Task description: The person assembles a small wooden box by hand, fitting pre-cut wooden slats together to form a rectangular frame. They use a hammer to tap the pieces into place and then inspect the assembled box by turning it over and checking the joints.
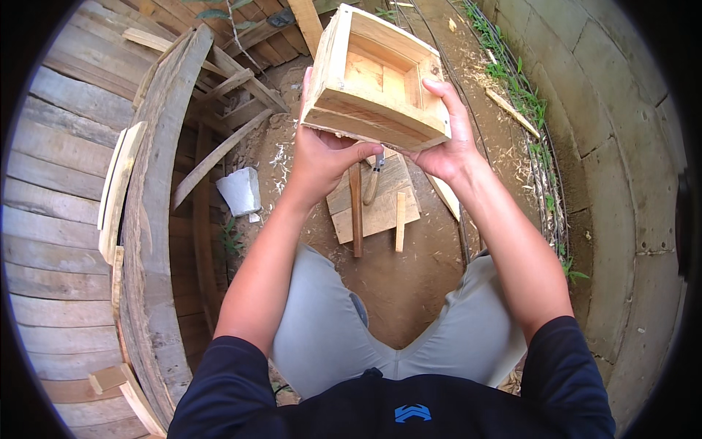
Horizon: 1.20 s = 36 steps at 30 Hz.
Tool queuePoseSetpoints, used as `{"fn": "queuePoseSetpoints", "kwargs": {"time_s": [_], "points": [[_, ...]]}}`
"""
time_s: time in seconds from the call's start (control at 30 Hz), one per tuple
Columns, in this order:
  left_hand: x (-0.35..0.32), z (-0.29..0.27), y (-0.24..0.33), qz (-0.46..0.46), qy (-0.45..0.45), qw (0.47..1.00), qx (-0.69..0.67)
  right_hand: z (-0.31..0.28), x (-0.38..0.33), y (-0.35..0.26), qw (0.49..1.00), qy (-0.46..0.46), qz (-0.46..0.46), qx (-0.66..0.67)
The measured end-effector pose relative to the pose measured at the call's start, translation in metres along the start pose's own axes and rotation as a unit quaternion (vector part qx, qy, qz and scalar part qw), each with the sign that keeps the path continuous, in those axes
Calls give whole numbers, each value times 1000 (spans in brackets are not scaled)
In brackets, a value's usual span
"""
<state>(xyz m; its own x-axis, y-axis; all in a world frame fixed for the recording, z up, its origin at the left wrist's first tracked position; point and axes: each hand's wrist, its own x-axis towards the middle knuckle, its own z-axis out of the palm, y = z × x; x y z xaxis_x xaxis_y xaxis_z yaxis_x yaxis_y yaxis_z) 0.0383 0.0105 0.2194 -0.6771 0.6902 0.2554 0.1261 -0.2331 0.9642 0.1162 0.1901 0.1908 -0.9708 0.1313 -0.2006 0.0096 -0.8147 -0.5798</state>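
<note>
Between both hands I hold up a small wooden box (380, 117), tilted so that its hollow inside shows. My left hand (322, 150) grips its left side, with the thumb along the underside and the other fingers mostly hidden behind it. My right hand (452, 139) is closed on the right side, its thumb over the rim. Below the box, a wooden board (391, 208) lies on the dirt. On it rest a dark wooden stick (356, 212), a tool with a wooden handle (372, 186) and a metal end, and a short pale wood strip (400, 223).
A plank bench (58, 212) with a thick edge beam (150, 219) stands at my left, wood strips (121, 190) along it. A white stone-like block (240, 192) sits beside it. A concrete block wall (599, 175) runs along the right, with weeds (537, 113) and shavings at its foot.
</note>
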Motion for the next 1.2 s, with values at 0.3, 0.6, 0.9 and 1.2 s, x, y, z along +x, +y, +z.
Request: {"fn": "queuePoseSetpoints", "kwargs": {"time_s": [0.3, 0.6, 0.9, 1.2], "points": [[0, 1, 3, 55, 14, 998, 38, 10, -7, -4, 998, -36, -24, -35], [0, -3, -3, 78, 20, 993, 90, 13, -11, -3, 999, 1, -36, -35], [-2, -1, 1, 48, 37, 992, 113, 2, -4, 0, 999, -9, -28, -19], [-11, 3, 11, 70, 12, 994, 80, -13, 2, -1, 993, -75, -88, 13]]}}
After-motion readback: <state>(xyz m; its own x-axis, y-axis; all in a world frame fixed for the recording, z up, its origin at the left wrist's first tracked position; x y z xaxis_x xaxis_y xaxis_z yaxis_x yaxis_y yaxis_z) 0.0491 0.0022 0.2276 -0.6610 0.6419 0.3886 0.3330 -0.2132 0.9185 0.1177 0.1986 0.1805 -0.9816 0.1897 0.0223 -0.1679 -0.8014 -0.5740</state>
